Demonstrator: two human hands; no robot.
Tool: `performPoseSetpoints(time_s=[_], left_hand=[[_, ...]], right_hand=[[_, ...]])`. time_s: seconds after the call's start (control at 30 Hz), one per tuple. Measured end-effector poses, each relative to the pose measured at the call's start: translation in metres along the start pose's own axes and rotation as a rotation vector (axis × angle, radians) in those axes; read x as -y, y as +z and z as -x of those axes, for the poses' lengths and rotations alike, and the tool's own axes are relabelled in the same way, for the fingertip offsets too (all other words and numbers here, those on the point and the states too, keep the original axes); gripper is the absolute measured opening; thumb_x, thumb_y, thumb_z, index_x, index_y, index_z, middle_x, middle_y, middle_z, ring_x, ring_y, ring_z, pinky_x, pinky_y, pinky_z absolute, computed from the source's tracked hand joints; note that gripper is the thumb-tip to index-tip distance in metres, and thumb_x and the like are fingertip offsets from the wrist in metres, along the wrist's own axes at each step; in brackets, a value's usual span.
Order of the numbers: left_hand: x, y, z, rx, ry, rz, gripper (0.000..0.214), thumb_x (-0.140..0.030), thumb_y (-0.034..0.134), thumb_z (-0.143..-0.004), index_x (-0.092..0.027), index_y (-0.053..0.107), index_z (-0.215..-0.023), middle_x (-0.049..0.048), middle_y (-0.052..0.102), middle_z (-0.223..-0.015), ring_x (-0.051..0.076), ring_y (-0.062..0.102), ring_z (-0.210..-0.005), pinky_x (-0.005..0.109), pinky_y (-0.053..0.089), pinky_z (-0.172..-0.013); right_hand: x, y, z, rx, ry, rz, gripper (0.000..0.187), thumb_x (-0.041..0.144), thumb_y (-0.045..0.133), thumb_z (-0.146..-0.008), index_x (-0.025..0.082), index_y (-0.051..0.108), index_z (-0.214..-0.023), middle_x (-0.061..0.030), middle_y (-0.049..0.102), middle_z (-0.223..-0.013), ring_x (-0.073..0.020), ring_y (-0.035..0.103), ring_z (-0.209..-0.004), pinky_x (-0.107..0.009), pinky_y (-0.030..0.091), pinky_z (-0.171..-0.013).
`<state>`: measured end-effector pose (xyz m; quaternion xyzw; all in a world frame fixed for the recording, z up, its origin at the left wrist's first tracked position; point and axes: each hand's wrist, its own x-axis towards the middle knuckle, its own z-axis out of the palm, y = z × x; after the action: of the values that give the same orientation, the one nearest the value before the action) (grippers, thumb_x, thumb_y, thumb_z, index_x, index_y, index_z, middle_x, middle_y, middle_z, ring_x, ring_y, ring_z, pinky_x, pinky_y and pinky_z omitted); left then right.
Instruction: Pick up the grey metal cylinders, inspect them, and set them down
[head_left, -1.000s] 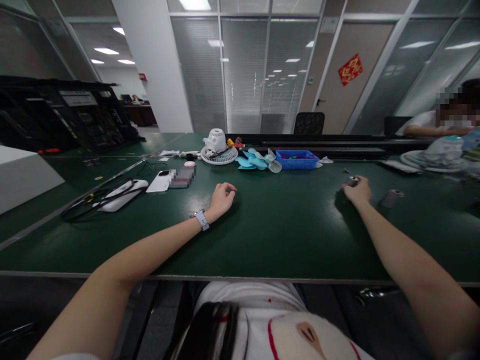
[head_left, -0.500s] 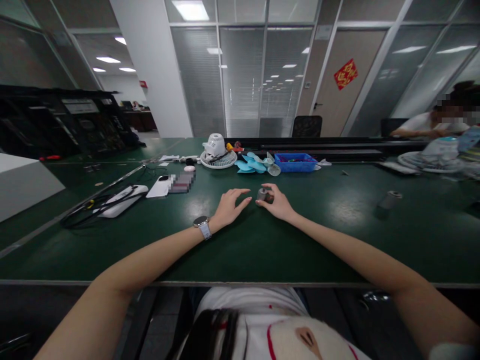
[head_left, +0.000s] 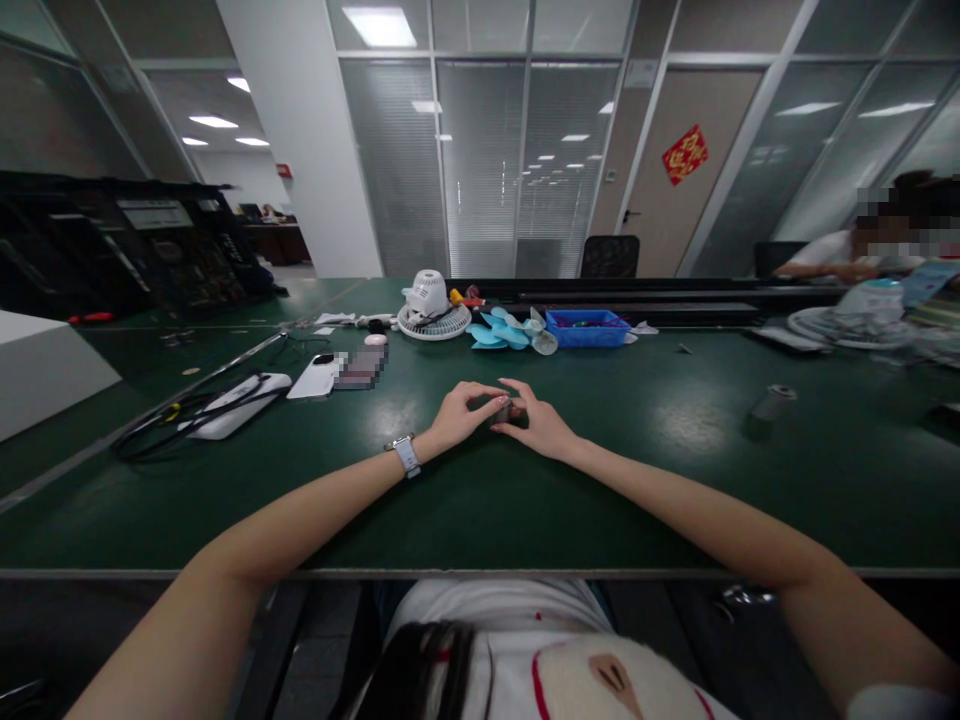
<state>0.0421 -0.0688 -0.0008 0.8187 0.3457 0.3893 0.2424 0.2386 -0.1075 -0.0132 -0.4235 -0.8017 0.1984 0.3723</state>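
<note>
A small grey metal cylinder (head_left: 504,412) is between my two hands over the green table, largely covered by fingers. My right hand (head_left: 544,425) curls around it from the right, thumb low and fingers at its far side. From the left, my left hand (head_left: 459,412) has its thumb and fingertips closed on the upper part of the same cylinder. A watch (head_left: 405,455) is on my left wrist. Another grey metal cylinder (head_left: 774,402) stands on the table to the right, apart from both hands.
Beyond my hands lie a white fan body (head_left: 429,305), blue fan blades (head_left: 499,330) and a blue tray (head_left: 589,330). To the left are a white phone (head_left: 313,376) and a white device (head_left: 236,408) with black cable. A person (head_left: 832,255) sits at far right.
My right hand has brought the cylinder left and slightly nearer to me. My left fingers, formerly apart from it, now meet it. The view has shifted slightly.
</note>
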Motion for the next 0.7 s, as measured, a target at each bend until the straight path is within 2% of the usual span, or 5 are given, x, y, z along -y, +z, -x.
performPoseSetpoints(time_s=[0.13,0.33,0.53,0.63,0.7], left_hand=[[-0.003,0.002,-0.004,0.003,-0.018,0.061,0.027,-0.045,0.062,-0.086,-0.025,0.075,-0.099,0.0049,0.073,-0.105,0.023,0.062,-0.104,0.038,0.047,-0.093],[0.014,-0.008,-0.008,-0.188,0.007,-0.051,0.029,-0.048,0.060,-0.087,-0.028,0.076,-0.101,0.0041,0.073,-0.101,0.022,0.060,-0.102,0.038,0.044,-0.094],[0.040,-0.018,0.000,0.065,-0.097,-0.303,0.019,-0.049,0.069,-0.079,-0.037,0.078,-0.090,0.0025,0.069,-0.115,0.027,0.050,-0.114,0.046,0.035,-0.103],[0.041,-0.017,0.002,0.091,-0.130,-0.332,0.021,-0.050,0.070,-0.076,-0.038,0.078,-0.091,0.0026,0.065,-0.128,0.030,0.045,-0.119,0.047,0.035,-0.102],[0.040,-0.016,0.002,0.093,-0.138,-0.327,0.025,-0.054,0.069,-0.076,-0.037,0.078,-0.092,0.0032,0.062,-0.133,0.032,0.043,-0.120,0.049,0.035,-0.101]], right_hand=[[-0.002,0.001,0.000,-0.007,0.003,0.015,0.081,0.039,0.071,-0.081,0.027,0.027,-0.148,-0.0043,0.071,-0.107,-0.0230,0.069,-0.098,-0.044,0.051,-0.092],[-0.006,-0.001,0.001,0.004,0.005,0.018,0.081,0.039,0.070,-0.082,0.027,0.025,-0.149,-0.0062,0.070,-0.112,-0.0232,0.069,-0.097,-0.045,0.051,-0.092],[0.002,-0.001,0.004,-0.013,0.038,0.013,0.080,0.040,0.072,-0.080,0.026,0.029,-0.147,-0.0089,0.069,-0.118,-0.0234,0.070,-0.096,-0.045,0.051,-0.091],[-0.004,-0.008,0.003,-0.068,0.066,0.010,0.079,0.040,0.073,-0.079,0.026,0.031,-0.145,-0.0076,0.070,-0.115,-0.0233,0.070,-0.095,-0.046,0.050,-0.093],[-0.019,-0.025,0.003,-0.170,0.124,0.033,0.078,0.041,0.074,-0.077,0.025,0.035,-0.143,-0.0072,0.072,-0.110,-0.0233,0.070,-0.093,-0.045,0.050,-0.092]])
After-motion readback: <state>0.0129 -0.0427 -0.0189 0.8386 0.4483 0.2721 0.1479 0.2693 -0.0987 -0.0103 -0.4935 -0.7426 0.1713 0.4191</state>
